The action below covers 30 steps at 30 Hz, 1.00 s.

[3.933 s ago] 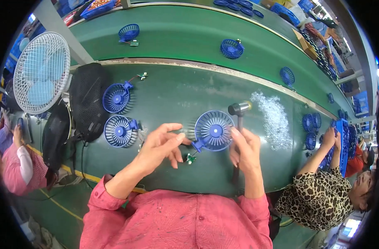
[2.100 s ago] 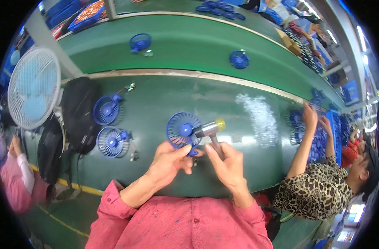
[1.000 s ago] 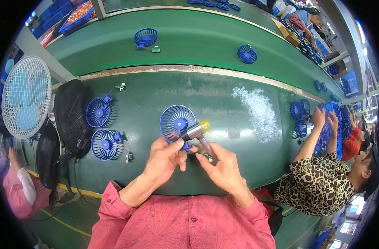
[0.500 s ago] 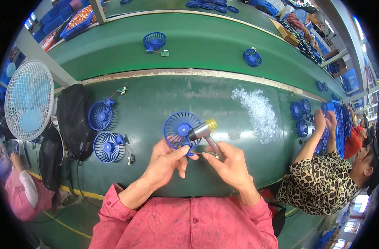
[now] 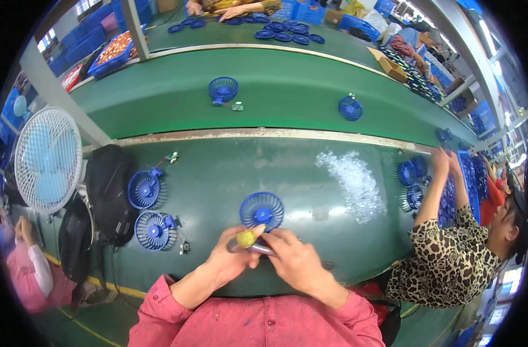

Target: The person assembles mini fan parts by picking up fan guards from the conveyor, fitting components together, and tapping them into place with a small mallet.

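Note:
A round blue fan housing with an open slatted rim faces up in front of me, its lower stem in the closed fingers of my left hand. My right hand is closed on a mallet with a yellow striking face and a metal handle. The mallet's head lies over my left fingers, just below the housing. Both hands meet at the stem, so its lower end and any wires there are hidden.
Two more fan housings with small circuit boards lie at left, beside a black bag and white fan. Small clear pieces are spread right of centre. Beyond is a green conveyor; a co-worker works at right.
The mallet has swung left and down from over the housing to over my left fingers. My right hand has moved left against my left hand. The view has tilted up.

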{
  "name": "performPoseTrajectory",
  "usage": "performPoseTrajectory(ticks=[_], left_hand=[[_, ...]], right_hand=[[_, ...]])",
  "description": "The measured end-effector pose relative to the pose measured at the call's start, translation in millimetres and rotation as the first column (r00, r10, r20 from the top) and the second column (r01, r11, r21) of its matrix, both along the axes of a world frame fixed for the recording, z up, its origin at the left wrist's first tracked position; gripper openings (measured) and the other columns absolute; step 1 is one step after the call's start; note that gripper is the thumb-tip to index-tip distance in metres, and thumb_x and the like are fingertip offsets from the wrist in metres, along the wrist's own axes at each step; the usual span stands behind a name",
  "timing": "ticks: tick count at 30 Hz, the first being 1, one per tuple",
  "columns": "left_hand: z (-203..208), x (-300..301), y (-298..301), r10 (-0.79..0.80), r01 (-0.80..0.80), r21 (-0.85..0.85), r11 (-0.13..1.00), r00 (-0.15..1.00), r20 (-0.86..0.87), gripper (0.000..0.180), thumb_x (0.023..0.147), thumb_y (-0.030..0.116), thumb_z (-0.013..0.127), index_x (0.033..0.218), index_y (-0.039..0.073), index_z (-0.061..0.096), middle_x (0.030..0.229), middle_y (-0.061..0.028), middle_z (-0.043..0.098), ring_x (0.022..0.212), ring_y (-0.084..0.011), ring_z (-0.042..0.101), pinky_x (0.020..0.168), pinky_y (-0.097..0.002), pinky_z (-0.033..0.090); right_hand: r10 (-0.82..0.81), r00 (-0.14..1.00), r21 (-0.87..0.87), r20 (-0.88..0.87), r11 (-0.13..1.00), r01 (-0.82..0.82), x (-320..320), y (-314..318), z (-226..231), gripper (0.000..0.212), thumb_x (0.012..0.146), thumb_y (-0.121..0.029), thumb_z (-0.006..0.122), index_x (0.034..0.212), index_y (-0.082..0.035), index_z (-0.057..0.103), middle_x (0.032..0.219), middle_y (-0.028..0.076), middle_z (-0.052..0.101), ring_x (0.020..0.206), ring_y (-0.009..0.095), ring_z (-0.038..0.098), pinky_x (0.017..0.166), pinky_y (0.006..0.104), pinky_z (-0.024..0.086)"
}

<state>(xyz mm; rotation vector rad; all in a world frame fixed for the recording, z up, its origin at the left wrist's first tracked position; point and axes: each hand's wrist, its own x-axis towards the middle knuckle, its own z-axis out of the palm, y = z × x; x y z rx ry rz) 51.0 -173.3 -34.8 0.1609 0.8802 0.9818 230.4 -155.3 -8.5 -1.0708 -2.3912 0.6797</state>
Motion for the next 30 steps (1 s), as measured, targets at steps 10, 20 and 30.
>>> performPoseTrajectory(ticks=[10, 20, 30], left_hand=[[3.7, -16.3, -5.3, -0.105, 0.108, 0.062, 0.992, 0.993, -0.046, 0.03, 0.098, 0.027, 0.057, 0.106, -0.002, 0.054, 0.087, -0.0159, 0.068, 0.06, -0.0201, 0.066, 0.046, -0.0296, 0.052], [8.0, 6.0, -16.2, 0.628, 0.729, 0.508, 0.459, 0.138, -0.766, 0.044, 0.072, 0.015, 0.078, 0.112, 0.006, 0.061, 0.109, -0.0103, 0.058, 0.1, -0.0317, 0.057, 0.081, -0.0429, 0.045], [-15.4, 13.2, -2.8, 0.663, 0.792, 0.4, 0.461, -0.008, -0.748, 0.036, 0.077, 0.013, 0.073, 0.111, 0.005, 0.065, 0.116, -0.0093, 0.059, 0.111, -0.0295, 0.054, 0.088, -0.0446, 0.043]], right_hand=[[-0.039, 0.961, 0.082, -0.274, 0.995, 0.063, -5.2, 14.9, -10.4, 0.027, 0.078, -0.004, 0.071, 0.104, -0.003, 0.068, 0.09, 0.011, 0.063, 0.071, 0.027, 0.064, 0.057, 0.0361, 0.053], [-0.499, 0.858, -0.708, -0.126, 0.651, 0.275, 10.6, 56.4, -23.9, 0.025, 0.089, -0.022, 0.072, 0.093, 0.003, 0.071, 0.061, 0.001, 0.06, 0.06, 0.006, 0.053, 0.05, 0.0294, 0.043], [-0.401, 0.915, -0.296, -0.039, 0.88, 0.372, 45.5, 58.0, -13.0, 0.03, 0.092, -0.019, 0.064, 0.112, 0.003, 0.063, 0.087, 0.021, 0.065, 0.074, 0.035, 0.063, 0.067, 0.0411, 0.049]])
